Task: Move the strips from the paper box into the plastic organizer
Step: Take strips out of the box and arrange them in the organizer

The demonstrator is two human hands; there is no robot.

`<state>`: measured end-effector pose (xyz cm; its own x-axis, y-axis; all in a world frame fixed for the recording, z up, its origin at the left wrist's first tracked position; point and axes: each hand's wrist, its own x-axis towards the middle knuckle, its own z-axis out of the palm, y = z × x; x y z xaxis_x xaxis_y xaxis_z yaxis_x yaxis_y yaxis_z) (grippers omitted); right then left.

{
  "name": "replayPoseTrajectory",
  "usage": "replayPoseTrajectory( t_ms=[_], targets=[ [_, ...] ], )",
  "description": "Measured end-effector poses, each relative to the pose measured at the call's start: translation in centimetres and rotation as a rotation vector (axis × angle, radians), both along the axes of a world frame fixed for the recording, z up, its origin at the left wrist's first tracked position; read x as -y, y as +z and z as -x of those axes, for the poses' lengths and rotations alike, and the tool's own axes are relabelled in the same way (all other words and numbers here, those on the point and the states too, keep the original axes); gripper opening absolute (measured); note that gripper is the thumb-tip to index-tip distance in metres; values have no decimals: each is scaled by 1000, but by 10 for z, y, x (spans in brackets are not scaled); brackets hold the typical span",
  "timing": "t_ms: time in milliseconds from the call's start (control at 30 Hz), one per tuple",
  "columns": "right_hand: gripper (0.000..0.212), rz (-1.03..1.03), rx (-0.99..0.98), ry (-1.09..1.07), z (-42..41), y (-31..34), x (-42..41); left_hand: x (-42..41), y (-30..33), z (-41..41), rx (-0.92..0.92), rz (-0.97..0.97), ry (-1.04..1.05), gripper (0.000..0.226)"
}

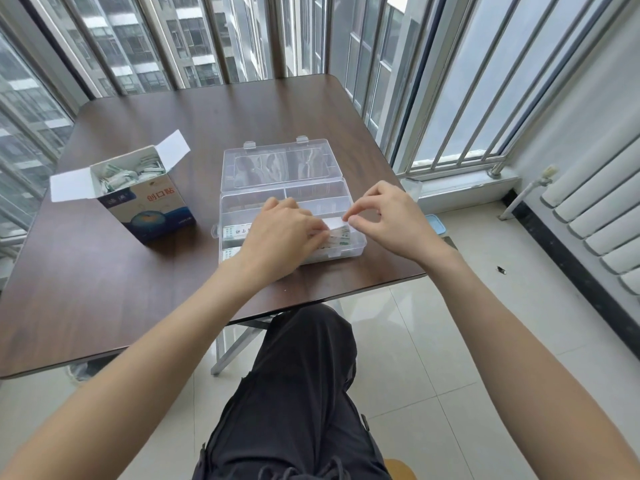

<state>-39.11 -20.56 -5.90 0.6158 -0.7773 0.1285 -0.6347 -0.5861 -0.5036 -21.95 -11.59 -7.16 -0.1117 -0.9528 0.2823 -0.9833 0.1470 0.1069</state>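
The open paper box point(152, 209) stands at the left of the table, its flaps up, with several green-and-white strips point(130, 173) inside. The clear plastic organizer point(346, 192) lies open at the table's middle, lid tilted back. Several strips point(341, 239) lie in its near compartments. My left hand point(280, 233) rests over the near compartments and holds one end of a white strip point(334, 223). My right hand point(384, 220) pinches the strip's other end between thumb and forefinger, just above the organizer's right side.
The brown table point(104, 289) has its near edge just behind my wrists. Window bars point(214, 39) run along the far side. A white radiator point(595, 216) stands at the right wall. My knee point(304, 375) is below the table edge.
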Motion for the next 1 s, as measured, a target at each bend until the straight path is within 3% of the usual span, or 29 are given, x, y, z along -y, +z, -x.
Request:
replayPoseTrajectory(
  t_ms=[133, 333, 533, 733, 1000],
  targets=[
    [12, 181, -8, 30, -2, 2, 0, -7, -2, 1, 146, 51, -33, 41],
    [17, 122, -232, 131, -9, 2, -4, -3, 0, -8, 64, -2, -37, 40],
    [12, 48, -241, 114, -12, 5, -2, -6, 9, -21, 32, -52, 40, 19],
    [32, 259, -400, 50, -14, 12, -8, 0, 7, -11, 77, -22, 43, 27],
    [30, 159, -332, 24, -13, 10, -14, -3, 5, -15, 45, -54, 41, 32]
  ],
)
